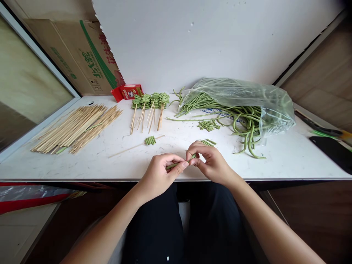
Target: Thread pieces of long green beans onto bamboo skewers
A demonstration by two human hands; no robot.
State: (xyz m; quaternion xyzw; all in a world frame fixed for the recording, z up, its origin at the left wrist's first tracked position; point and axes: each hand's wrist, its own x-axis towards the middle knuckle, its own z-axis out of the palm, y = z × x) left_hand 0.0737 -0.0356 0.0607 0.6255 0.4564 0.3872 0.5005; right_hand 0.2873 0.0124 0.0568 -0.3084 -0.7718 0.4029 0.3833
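Note:
Close together at the table's front edge, my left hand (162, 170) and my right hand (210, 161) pinch a green bean piece (172, 166) between them. Part of the piece is hidden by my fingers. A bamboo skewer (126, 149) with several short bean pieces (150, 140) threaded on it lies ahead of my left hand. Just beyond my right hand lie a few cut bean lengths (210, 141). Behind these is a small heap of short bean bits (209, 125). Finished-looking bean skewers (150, 99) lie in a row farther back.
Loose bamboo skewers (71, 128) are piled at the left. A clear plastic bag (247, 91) of long beans (203, 102) spreads over the back right. A red box (128, 91) stands at the back. A knife (316, 124) and a black phone-like object (331, 150) lie far right.

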